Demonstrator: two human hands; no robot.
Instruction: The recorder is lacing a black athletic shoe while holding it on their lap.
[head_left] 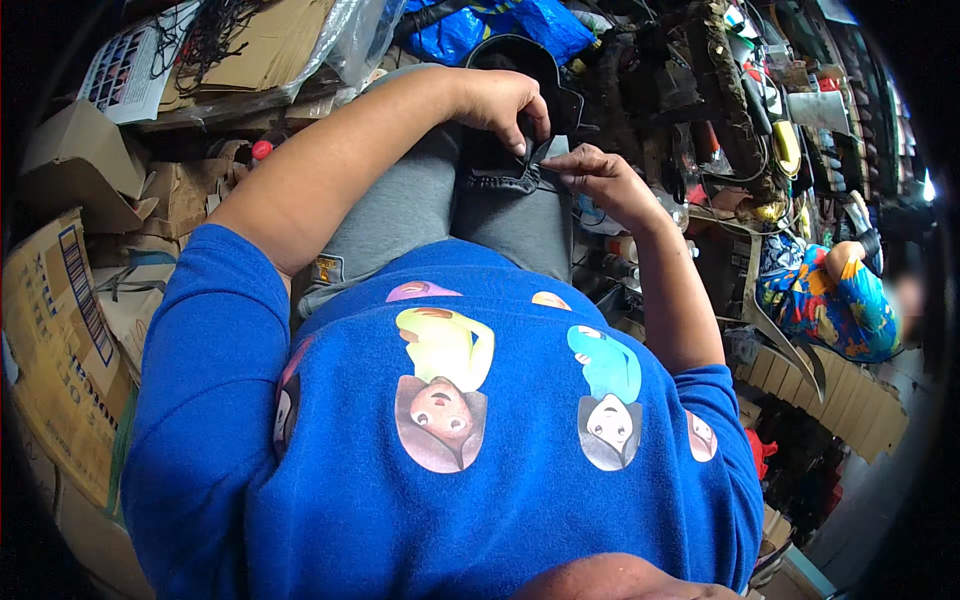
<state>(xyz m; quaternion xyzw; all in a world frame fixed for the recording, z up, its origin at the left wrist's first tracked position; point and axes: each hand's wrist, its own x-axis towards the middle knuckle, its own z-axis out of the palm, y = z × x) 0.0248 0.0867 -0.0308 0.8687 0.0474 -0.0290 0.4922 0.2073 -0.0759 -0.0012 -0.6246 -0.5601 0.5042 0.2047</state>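
Observation:
A black item with a ridged, stitched-looking edge [500,184] rests on my grey-trousered thighs; its exact kind is hard to make out. My left hand [505,103] reaches down over it from above, thumb and fingers pinched on a dark, narrow part of it. From the right, my right hand [598,177] meets it with thumb and forefinger pressed together at the same spot, only a small gap from the left fingertips. Whatever the right fingertips hold is too small to name. Beyond the hands, a black rounded piece with a raised rim [520,52] lies between my knees.
Cardboard boxes [85,160] and flattened cardboard [60,350] crowd the left. Blue plastic bags [540,28] lie ahead. Cluttered shelving with a yellow-handled object [787,148] stands at the right. Farther right, another person in bright patterned clothing [835,300] sits near a curved blade-like piece [785,340].

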